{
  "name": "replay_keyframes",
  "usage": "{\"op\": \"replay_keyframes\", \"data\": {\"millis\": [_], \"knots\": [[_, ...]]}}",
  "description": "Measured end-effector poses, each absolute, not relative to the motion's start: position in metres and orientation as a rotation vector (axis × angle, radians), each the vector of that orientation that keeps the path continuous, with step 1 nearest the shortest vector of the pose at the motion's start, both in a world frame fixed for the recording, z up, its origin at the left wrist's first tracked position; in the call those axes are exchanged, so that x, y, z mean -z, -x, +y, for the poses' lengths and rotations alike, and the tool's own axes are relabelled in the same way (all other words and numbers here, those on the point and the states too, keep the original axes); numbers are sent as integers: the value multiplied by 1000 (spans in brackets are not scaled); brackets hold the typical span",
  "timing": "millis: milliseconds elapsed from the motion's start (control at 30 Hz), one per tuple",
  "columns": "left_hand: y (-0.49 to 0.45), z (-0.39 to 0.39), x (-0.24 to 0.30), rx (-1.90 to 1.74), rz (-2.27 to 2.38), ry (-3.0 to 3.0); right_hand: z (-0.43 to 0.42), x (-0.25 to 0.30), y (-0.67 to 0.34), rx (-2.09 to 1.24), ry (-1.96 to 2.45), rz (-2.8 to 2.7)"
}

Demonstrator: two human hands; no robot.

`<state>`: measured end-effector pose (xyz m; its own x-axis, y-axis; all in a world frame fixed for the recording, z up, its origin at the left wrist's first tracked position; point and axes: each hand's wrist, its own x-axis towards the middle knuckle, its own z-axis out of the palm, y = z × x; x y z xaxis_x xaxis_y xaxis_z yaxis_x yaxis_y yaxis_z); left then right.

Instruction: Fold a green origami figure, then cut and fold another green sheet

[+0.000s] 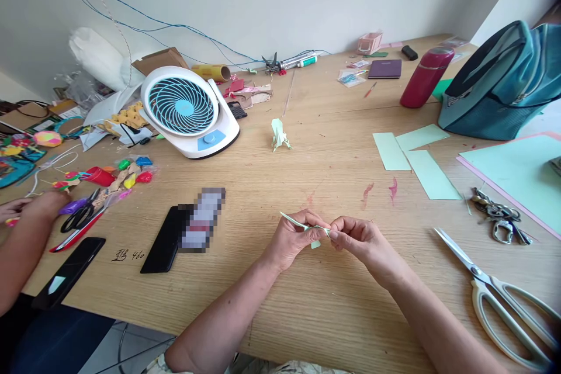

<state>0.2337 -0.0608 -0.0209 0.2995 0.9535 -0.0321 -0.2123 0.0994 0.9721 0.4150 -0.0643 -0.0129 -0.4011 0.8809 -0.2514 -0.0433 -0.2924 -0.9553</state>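
Pale green folded paper (292,220), long axis oblique, tip forward-left.

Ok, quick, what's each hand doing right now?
Left hand: closed, pinching the folded pale green paper.
Right hand: closed, fingertips pinching the same paper's right end.

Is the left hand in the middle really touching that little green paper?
Touching. The head view shows it: the left hand pinches the little green paper by its thumb, and one end pokes out.
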Motion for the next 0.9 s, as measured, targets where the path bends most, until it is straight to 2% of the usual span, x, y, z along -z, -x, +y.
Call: {"op": "replay_keyframes", "data": {"millis": [533,900], "knots": [[-232,-61,20,-950,923,-1135,-67,18,-415,-1495,1233,-1491],[-235,-62,25,-978,879,-1026,-65,21,-416,-1596,1154,-1435]]}}
